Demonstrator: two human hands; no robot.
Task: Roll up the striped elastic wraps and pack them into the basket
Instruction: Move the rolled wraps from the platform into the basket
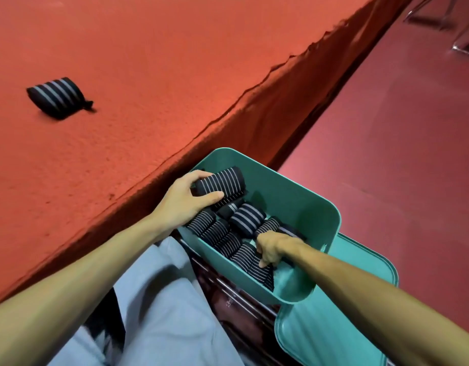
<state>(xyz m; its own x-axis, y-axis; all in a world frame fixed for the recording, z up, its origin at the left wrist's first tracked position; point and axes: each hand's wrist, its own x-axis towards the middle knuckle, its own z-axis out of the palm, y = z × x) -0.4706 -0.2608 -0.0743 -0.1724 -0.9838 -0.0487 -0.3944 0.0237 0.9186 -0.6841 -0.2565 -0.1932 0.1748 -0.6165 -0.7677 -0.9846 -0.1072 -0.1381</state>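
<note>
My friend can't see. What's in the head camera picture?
The left hand holds a rolled striped wrap inside a teal basket of packed rolls; the right hand reaches in too. One more wrap lies on the red table.

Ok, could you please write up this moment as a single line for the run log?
left hand: holds rolled wrap in basket | right hand: curled on packed rolls, grip unclear | table: spare wrap

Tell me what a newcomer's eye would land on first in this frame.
The teal basket, low in the middle, draws the eye first: the left hand grips one rolled wrap at its far end, and the right hand is down among the packed rolls. A lone roll lies on the red table, far left.
</note>
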